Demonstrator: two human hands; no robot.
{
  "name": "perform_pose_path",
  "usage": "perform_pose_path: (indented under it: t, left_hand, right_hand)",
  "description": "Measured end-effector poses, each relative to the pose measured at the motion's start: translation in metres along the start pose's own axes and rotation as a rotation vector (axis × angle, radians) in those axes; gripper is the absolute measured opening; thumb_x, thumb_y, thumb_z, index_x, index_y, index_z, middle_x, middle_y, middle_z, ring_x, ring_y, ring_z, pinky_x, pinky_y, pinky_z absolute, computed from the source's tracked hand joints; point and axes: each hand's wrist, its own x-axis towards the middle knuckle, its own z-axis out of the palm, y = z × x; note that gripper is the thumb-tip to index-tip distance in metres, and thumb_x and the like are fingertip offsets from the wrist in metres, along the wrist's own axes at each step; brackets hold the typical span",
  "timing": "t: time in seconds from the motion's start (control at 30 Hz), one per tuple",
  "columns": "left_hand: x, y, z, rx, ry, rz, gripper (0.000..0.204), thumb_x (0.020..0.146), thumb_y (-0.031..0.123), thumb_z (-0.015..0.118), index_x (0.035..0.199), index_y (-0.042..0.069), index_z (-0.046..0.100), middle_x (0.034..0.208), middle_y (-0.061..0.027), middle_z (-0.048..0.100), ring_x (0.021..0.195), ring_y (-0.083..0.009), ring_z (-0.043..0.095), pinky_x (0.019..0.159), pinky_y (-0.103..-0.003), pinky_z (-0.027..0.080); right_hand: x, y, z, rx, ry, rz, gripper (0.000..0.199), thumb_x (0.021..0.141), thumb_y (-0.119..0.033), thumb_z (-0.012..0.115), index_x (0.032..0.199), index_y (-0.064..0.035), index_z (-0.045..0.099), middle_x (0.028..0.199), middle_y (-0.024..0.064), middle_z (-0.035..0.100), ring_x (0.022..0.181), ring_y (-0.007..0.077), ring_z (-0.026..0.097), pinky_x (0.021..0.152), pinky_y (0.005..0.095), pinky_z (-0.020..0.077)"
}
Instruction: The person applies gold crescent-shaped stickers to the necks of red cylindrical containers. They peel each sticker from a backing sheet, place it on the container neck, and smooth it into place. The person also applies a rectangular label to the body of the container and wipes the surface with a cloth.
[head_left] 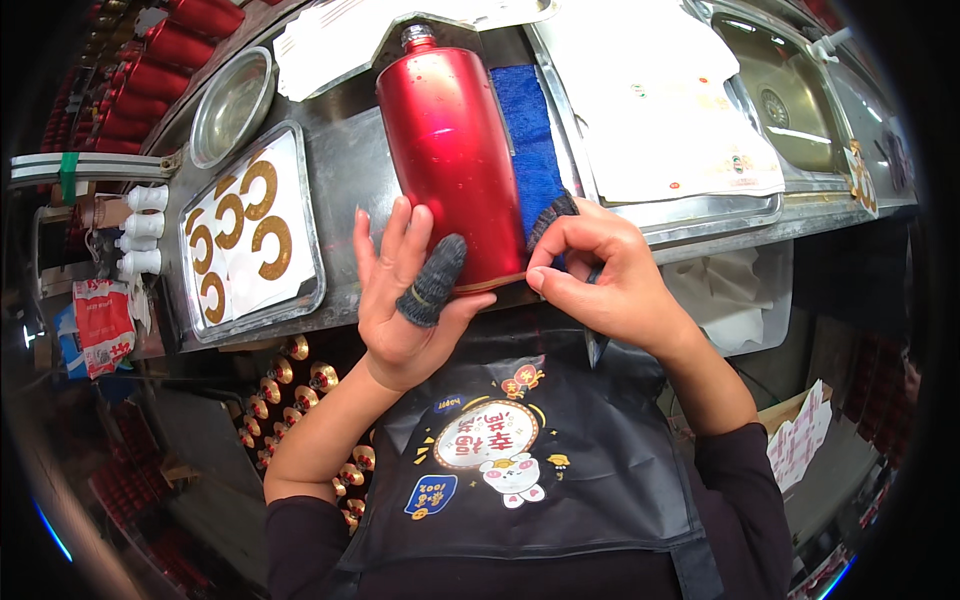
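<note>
A glossy red bottle with a clear neck lies on its side on the metal worktop, its base toward me. A thin gold-brown band runs along its base edge. My left hand rests against the bottle's lower left, fingers stretched and spread, with a dark knitted sleeve on one finger. At the base's right corner, my right hand has thumb and forefinger pinched together beside the band's end; whatever is between them is too small to make out. It too wears a dark finger sleeve. A blue cloth lies partly under the bottle.
Left of the bottle, a metal tray carries several gold C-shaped pieces on white paper, with a metal bowl behind it. White printed sheets cover the right side, before a sink. Several gold-and-red caps are below the bench.
</note>
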Motion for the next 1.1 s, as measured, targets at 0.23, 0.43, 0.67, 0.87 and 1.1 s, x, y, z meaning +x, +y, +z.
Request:
perform_pose_path:
  t: [0.23, 0.43, 0.67, 0.87, 1.1]
  left_hand:
    - [-0.025, -0.005, -0.013, 0.067, -0.111, 0.025, 0.038, 0.070, 0.017, 0.087, 0.105, 0.005, 0.075, 0.143, -0.0214, 0.055, 0.134, -0.0451, 0.050, 0.110, -0.071, 0.024]
    - [-0.018, -0.007, -0.013, 0.169, -0.148, 0.121, 0.041, 0.071, 0.017, 0.087, 0.109, 0.013, 0.075, 0.146, -0.0195, 0.052, 0.135, -0.0440, 0.049, 0.112, -0.070, 0.020]
    - [0.006, 0.003, -0.012, 0.267, -0.073, 0.240, 0.029, 0.074, 0.022, 0.079, 0.103, 0.021, 0.077, 0.143, -0.0148, 0.056, 0.132, -0.0451, 0.052, 0.113, -0.070, 0.018]
    - [0.028, 0.018, 0.000, 0.295, -0.109, 0.240, 0.020, 0.072, 0.022, 0.073, 0.092, 0.017, 0.077, 0.131, -0.0139, 0.066, 0.133, -0.0469, 0.050, 0.112, -0.071, 0.021]
    - [0.007, 0.001, 0.009, -0.065, 0.041, -0.031, 0.072, 0.067, 0.021, 0.090, 0.131, 0.002, 0.064, 0.146, -0.0225, 0.052, 0.140, -0.0433, 0.044, 0.112, -0.067, 0.025]
  right_hand:
    - [-0.002, -0.003, -0.004, 0.017, 0.025, -0.013, 0.007, 0.081, -0.007, 0.073, 0.079, -0.0046, 0.066, 0.082, -0.0010, 0.052, 0.062, 0.0034, 0.042, 0.055, 0.0206, 0.0326]
    - [0.000, 0.001, -0.006, 0.062, 0.020, 0.077, 0.008, 0.082, -0.007, 0.072, 0.079, -0.0030, 0.065, 0.083, -0.0009, 0.052, 0.062, 0.0023, 0.043, 0.055, 0.0194, 0.0333]
    - [0.002, -0.002, -0.004, 0.064, 0.023, 0.109, 0.009, 0.082, -0.007, 0.072, 0.080, -0.0019, 0.066, 0.084, -0.0011, 0.053, 0.061, 0.0009, 0.043, 0.055, 0.0184, 0.0330]
    - [0.003, 0.003, 0.000, 0.028, 0.031, 0.086, 0.009, 0.082, -0.007, 0.073, 0.081, -0.0018, 0.066, 0.084, -0.0015, 0.053, 0.060, 0.0015, 0.043, 0.054, 0.0192, 0.0321]
    - [-0.003, 0.005, 0.002, 0.012, 0.091, 0.064, 0.008, 0.082, -0.006, 0.072, 0.081, -0.0027, 0.065, 0.082, -0.0015, 0.052, 0.058, 0.0019, 0.039, 0.053, 0.0202, 0.0307]
